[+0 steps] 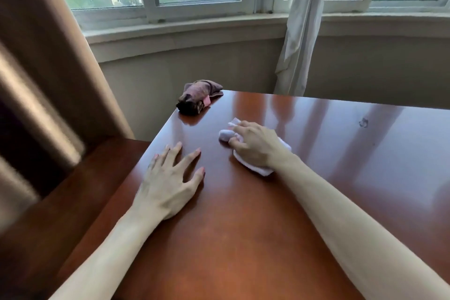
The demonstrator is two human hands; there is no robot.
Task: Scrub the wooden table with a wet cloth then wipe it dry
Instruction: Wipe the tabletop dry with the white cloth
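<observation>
The glossy red-brown wooden table [328, 165] fills the lower right of the view. My right hand [255, 146] grips a bunched white cloth [258, 168] and presses it onto the tabletop near the middle; cloth ends stick out past the fingers at the left. My left hand [170, 178] rests flat on the table near its left edge, fingers spread and straight, holding nothing. A crumpled dark brown cloth [198, 98] with a pink tag lies on the table's far left corner.
A lower wooden surface [73, 202] adjoins the table's left side. Brown curtain [48, 68] hangs at the left, a tied white curtain [302, 31] by the window behind. A small mark [363, 122] shows on the tabletop at the right.
</observation>
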